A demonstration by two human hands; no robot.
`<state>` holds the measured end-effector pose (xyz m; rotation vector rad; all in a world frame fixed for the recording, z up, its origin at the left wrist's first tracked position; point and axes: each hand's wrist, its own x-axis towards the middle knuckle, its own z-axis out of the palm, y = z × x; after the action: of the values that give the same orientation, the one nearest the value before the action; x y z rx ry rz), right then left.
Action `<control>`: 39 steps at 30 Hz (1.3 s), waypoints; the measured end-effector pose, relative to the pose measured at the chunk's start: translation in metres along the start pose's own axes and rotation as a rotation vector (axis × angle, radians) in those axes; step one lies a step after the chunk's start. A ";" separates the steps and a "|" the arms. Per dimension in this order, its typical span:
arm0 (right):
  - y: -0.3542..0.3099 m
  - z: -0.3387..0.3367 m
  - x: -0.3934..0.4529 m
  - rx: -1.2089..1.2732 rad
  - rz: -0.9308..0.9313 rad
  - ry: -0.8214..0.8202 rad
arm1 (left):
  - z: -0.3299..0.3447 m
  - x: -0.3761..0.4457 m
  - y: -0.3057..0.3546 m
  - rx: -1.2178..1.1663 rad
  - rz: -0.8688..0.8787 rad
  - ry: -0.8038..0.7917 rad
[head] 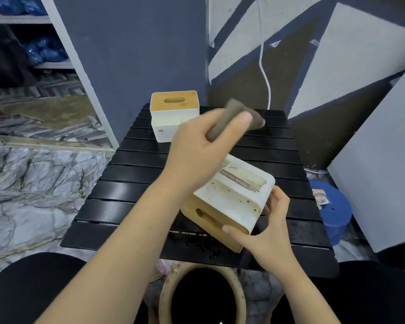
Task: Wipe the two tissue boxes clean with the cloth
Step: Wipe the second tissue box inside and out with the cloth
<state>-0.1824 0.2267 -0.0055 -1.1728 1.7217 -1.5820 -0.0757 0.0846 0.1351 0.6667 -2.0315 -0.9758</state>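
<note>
A white tissue box (234, 195) with a wooden lid is tipped on its side above the black slatted table (126, 190), its stained bottom and a "TISSUE HOLDER" label facing up. My right hand (267, 232) grips its near lower corner. My left hand (197, 155) is raised above the box and holds a blurred brown-grey cloth (239, 115), clear of the box surface. A second white tissue box (173, 118) with a wooden slotted lid stands upright at the table's far left.
A tan round bin (201, 298) with a dark opening sits below the table's near edge, between my knees. A blue tub (334, 211) stands on the floor at the right beside grey boards. A white cable (265, 73) hangs down the wall behind.
</note>
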 end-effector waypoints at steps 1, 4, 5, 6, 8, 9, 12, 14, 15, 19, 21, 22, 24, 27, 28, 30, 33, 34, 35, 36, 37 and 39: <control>0.000 0.000 0.000 0.008 0.002 0.000 | 0.005 0.002 -0.011 0.195 -0.009 -0.183; 0.001 0.001 0.001 0.010 -0.008 -0.002 | 0.022 -0.012 -0.031 0.664 -0.062 -0.360; 0.001 0.001 0.001 0.003 -0.020 0.000 | 0.024 -0.015 -0.030 0.663 -0.073 -0.332; 0.001 0.001 0.001 -0.004 -0.023 0.006 | 0.025 -0.016 -0.028 0.638 -0.086 -0.298; 0.005 0.000 0.000 -0.010 -0.018 0.020 | 0.026 -0.013 -0.029 0.649 -0.148 -0.236; 0.005 0.000 0.000 -0.011 -0.025 0.026 | 0.026 -0.011 -0.031 0.663 -0.192 -0.191; 0.005 0.000 0.002 -0.013 -0.036 0.028 | 0.025 -0.011 -0.032 0.598 -0.314 -0.048; 0.005 0.000 0.002 -0.002 -0.041 0.020 | 0.021 -0.013 -0.033 0.523 -0.372 0.009; 0.005 -0.001 0.002 0.003 -0.042 0.017 | 0.016 -0.013 -0.036 0.485 -0.413 0.020; 0.004 -0.003 0.001 0.017 -0.032 0.004 | -0.014 -0.019 -0.046 0.061 -0.700 0.140; 0.005 -0.003 0.001 0.019 -0.026 0.000 | -0.030 -0.032 -0.050 -0.173 -0.935 0.184; 0.005 -0.003 0.002 0.021 -0.025 -0.001 | -0.037 -0.039 -0.055 -0.295 -1.012 0.203; 0.007 -0.002 0.002 0.025 -0.020 -0.002 | -0.049 -0.055 -0.061 -0.483 -1.085 0.225; 0.008 -0.002 0.002 0.022 -0.025 0.002 | -0.059 -0.074 -0.059 -0.613 -1.016 0.253; 0.008 -0.002 0.002 0.018 -0.027 0.004 | -0.059 -0.080 -0.056 -0.620 -0.953 0.309; 0.008 -0.002 0.002 0.012 -0.032 0.006 | -0.052 -0.089 -0.045 -0.511 -0.774 0.431; 0.008 -0.001 0.002 0.009 -0.043 0.007 | -0.027 -0.106 -0.025 -0.090 -0.459 0.440; 0.008 -0.001 0.002 0.010 -0.042 0.009 | -0.017 -0.111 -0.021 0.075 -0.354 0.382; 0.007 -0.001 0.002 0.014 -0.040 0.013 | -0.007 -0.116 -0.024 0.227 -0.265 0.305; 0.007 0.000 0.002 0.018 -0.039 0.018 | 0.003 -0.121 -0.030 0.338 -0.215 0.200; 0.007 0.000 0.002 0.020 -0.040 0.023 | 0.012 -0.126 -0.035 0.421 -0.205 0.102; 0.006 0.001 0.002 0.025 -0.042 0.031 | 0.023 -0.131 -0.043 0.628 -0.191 0.034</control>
<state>-0.1839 0.2246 -0.0107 -1.1855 1.7027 -1.6497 -0.0149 0.1631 0.0363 1.2118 -2.2793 -0.4012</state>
